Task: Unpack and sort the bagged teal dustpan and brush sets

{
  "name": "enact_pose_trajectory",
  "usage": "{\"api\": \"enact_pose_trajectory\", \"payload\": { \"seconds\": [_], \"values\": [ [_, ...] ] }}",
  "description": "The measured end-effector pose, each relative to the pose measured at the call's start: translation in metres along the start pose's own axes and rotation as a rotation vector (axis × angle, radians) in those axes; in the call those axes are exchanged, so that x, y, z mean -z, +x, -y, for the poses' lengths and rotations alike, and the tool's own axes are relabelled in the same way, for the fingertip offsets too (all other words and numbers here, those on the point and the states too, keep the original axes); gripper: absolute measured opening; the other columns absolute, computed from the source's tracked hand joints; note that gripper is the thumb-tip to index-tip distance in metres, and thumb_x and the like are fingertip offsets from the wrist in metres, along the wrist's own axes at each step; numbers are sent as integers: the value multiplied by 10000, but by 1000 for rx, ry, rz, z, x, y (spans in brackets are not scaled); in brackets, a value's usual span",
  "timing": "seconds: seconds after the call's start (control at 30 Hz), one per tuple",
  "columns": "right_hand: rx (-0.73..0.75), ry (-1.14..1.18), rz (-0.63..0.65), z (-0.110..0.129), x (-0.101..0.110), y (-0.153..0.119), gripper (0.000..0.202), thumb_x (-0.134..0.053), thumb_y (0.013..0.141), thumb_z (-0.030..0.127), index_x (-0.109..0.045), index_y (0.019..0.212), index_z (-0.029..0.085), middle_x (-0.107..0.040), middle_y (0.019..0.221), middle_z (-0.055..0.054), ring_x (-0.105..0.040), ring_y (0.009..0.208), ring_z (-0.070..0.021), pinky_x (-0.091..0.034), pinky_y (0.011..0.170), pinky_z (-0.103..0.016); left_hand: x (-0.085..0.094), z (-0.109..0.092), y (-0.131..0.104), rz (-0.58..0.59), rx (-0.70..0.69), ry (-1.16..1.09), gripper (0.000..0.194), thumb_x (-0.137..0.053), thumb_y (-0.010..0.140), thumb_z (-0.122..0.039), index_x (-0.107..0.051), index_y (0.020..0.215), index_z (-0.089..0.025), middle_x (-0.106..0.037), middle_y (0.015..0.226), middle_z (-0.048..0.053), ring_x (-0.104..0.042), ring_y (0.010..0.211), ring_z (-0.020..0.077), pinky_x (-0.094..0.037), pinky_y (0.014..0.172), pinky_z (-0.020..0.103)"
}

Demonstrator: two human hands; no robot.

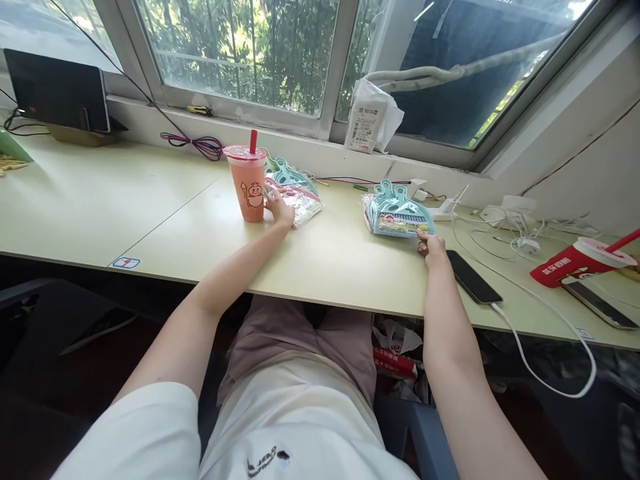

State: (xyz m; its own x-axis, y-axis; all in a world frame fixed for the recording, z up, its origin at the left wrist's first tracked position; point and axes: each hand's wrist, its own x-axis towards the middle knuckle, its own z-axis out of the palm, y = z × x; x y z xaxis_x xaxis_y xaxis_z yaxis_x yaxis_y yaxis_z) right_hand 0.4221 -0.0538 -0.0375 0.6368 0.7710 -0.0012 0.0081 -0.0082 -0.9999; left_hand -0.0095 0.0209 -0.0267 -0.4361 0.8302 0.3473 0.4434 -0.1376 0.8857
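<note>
My left hand (281, 208) is closed on the edge of a pink mini dustpan set (304, 204) in clear wrapping, just right of a tall plastic drink cup (249, 187) with a red straw. More wrapped sets, with a teal dustpan (287, 173) among them, lie behind it. Farther right, my right hand (431, 245) pinches the lower right corner of a light-blue mini dustpan set (400, 217), which lies in a wrapped stack with teal handles pointing to the window. Part of my left fingers is hidden by the wrapping.
A black phone (473, 277) on a white cable lies right of my right hand. Beyond it are a tipped red cup (580, 263), another phone (600, 303) and tangled chargers (525, 227). A tablet (57, 90) stands far left; a white box (367, 123) is on the sill.
</note>
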Motion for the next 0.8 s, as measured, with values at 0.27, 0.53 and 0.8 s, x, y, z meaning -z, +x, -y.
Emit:
{"api": "enact_pose_trajectory", "payload": {
  "seconds": [0.27,0.53,0.8],
  "values": [
    [201,-700,-287,-14,-21,-1,475,-708,816,318,-591,1243,145,-678,1237,-220,-690,1113,-359,-578,938,-501,-1,2,-1,121,-30,132,544,-658,636,48,-646,1089,-253,-468,1587,135,-272,1595,351,-66,1309,609],
    [380,-971,-321,-13,-42,-24,689,-535,941,335,-292,1556,143,-352,1576,-314,-521,1379,-428,-500,1048,-594,-6,3,-4,137,-31,226,491,-627,681,37,-662,1110,-200,-347,1663,164,-142,1637,349,22,1328,562],
    [583,-892,-423,-1,-45,-32,288,-395,984,260,-508,1228,157,-597,1274,-235,-687,1119,-356,-546,936,-528,-15,-10,-23,-123,259,-68,477,-595,827,-56,-573,1248,-279,-366,1629,134,-334,1551,351,-255,1255,636]
  ]
}}
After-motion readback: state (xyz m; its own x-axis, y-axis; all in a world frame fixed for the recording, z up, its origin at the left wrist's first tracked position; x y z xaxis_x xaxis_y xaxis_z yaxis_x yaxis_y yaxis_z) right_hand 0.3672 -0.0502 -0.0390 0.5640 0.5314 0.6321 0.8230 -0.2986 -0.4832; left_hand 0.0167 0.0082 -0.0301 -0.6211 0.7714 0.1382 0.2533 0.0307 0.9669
